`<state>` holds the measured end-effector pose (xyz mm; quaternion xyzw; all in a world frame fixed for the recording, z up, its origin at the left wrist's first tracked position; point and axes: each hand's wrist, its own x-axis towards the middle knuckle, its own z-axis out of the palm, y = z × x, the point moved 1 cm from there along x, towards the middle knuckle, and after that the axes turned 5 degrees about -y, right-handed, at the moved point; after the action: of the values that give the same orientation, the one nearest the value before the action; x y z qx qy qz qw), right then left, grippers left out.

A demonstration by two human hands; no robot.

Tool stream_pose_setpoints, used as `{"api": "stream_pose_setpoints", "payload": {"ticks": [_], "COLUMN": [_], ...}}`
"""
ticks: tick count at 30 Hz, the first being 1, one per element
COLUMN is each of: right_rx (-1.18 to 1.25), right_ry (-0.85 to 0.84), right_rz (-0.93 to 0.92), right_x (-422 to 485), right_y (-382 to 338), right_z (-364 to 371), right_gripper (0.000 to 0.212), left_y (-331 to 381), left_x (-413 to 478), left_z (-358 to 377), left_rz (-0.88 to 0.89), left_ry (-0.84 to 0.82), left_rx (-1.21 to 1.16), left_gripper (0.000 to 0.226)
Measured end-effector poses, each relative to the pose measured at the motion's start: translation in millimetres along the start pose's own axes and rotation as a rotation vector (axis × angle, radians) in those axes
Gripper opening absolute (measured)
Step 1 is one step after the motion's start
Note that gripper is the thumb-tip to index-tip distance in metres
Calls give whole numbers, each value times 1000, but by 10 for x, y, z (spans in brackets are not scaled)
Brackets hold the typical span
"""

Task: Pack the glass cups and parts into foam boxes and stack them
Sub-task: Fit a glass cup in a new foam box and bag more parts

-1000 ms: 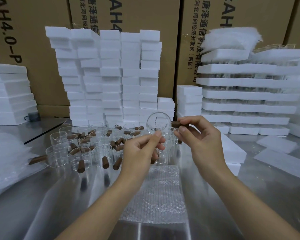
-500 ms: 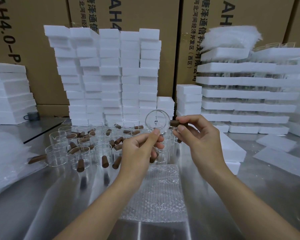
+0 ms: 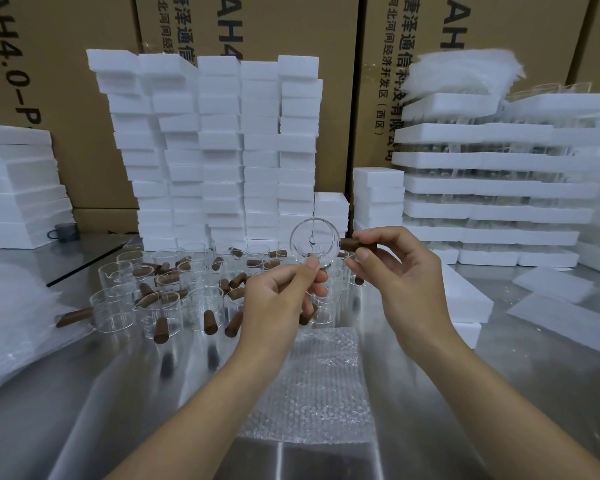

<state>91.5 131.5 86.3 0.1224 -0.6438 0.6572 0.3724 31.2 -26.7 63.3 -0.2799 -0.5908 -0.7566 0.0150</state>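
Cup (image 3: pixel 314 241) unmoved — both hands (image 3: pixel 280 295) pinching.

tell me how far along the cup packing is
Done: stacked foam boxes stand at the back, though whether they are filled cannot be told. In hand: one glass cup, tipped mouth toward the camera, right hand on its brown handle, left hand pinching the rim. Left: many loose cups on the table, and bubble wrap lying unused.

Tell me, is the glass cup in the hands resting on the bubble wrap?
No, the glass cup is held up above the bubble wrap, between the left hand and the right hand.
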Motion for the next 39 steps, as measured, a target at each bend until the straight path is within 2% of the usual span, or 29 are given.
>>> {"api": "stream_pose_setpoints", "payload": {"ticks": [39], "right_rx": [-20], "right_ry": [-13], "right_rz": [8], "right_x": [14], "right_y": [36], "right_z": [-25], "right_gripper": [18], "left_y": [26], "left_x": [-13], "left_z": [8], "left_rz": [-22], "left_ry": [2], "left_rx": [4], "left_gripper": [33]}}
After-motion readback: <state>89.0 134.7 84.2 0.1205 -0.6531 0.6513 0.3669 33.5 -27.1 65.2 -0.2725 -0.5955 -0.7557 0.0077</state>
